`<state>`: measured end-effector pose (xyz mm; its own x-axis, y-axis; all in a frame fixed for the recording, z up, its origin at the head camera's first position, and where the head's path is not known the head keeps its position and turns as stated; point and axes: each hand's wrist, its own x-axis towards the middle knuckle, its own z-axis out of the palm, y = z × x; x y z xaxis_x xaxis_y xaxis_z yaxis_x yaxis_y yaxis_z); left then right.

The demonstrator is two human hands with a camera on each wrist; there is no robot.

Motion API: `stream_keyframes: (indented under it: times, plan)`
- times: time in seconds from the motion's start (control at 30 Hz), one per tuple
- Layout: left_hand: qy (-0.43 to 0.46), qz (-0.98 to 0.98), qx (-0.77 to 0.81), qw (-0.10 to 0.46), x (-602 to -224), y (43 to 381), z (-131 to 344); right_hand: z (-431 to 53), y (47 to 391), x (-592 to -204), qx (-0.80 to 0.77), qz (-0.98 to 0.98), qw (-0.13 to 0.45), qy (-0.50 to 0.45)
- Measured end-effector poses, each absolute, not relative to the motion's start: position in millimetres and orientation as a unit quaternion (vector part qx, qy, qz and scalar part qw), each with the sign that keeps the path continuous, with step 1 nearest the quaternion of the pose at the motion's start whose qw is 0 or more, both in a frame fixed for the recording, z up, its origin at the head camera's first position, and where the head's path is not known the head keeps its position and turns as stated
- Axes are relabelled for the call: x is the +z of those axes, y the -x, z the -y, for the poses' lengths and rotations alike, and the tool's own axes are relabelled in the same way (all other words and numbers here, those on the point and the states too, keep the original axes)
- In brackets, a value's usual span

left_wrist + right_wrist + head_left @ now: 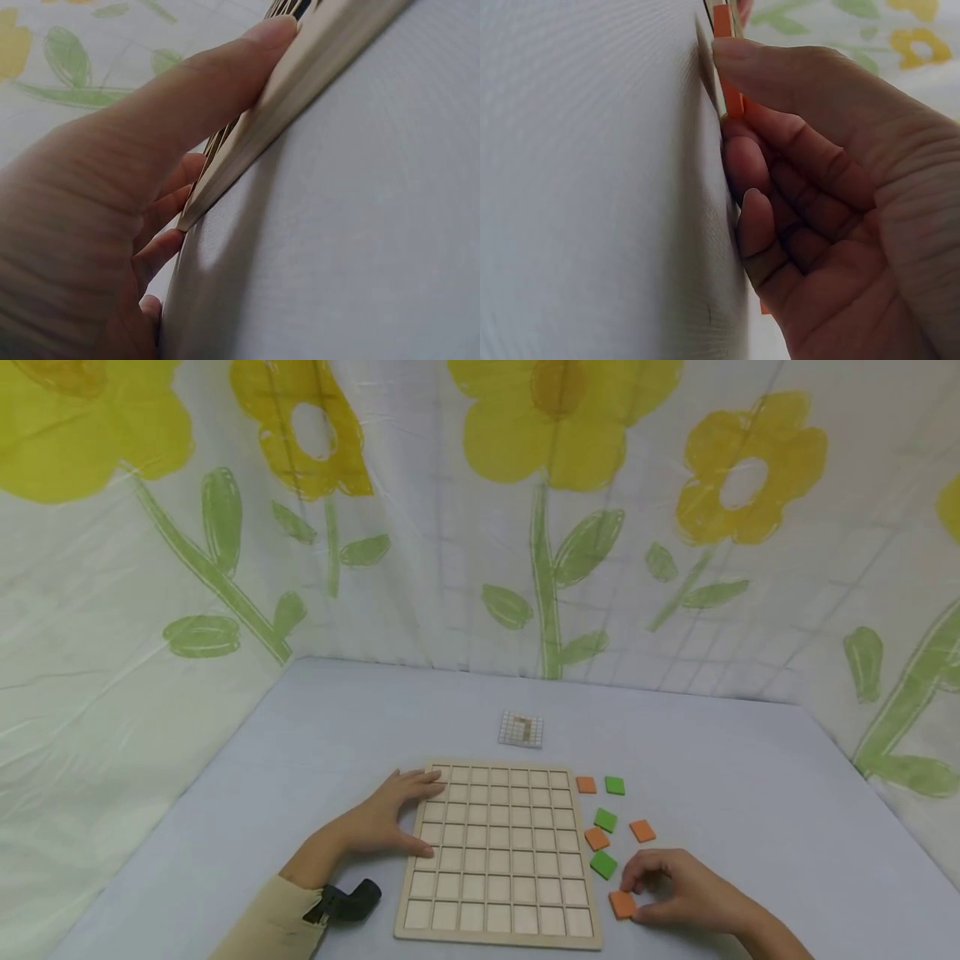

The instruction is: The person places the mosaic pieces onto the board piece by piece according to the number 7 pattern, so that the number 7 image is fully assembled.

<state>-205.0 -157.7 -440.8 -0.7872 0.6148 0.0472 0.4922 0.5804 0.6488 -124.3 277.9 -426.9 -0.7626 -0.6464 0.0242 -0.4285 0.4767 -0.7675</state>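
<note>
A wooden grid board (498, 937) with rows of square cells lies flat on the table. My left hand (390, 814) rests on its left edge, thumb and fingers spread over the frame; in the left wrist view the thumb (225, 75) lies along the board's rim (247, 139). To the right of the board, my right hand (682, 889) pinches an orange square tile (622, 905) between thumb and fingers. The right wrist view shows that tile (728, 71) edge-on, close over the table, with the other fingers curled beneath the thumb.
Right of the board lie several loose tiles, among them a green tile (603, 864), an orange tile (642, 831) and another green tile (615, 786). Behind the board sits a small card (521, 729) with a printed grid. A flower-patterned curtain (420, 568) borders the table.
</note>
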Motion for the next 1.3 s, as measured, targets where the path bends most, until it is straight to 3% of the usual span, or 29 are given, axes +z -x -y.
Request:
stream_keyframes:
  times: [0.7,1.3]
  plan:
    - [-0.317,-0.888,0.319,0.096,-438.2,208.0,148.2,-258.4,164.7,-397.5,-0.360,-0.880,0.087,0.297]
    - [-0.312,-0.897,0.301,0.087,-439.3,206.2,133.4,-208.2,198.5,-378.9,-0.346,-0.888,0.060,0.297]
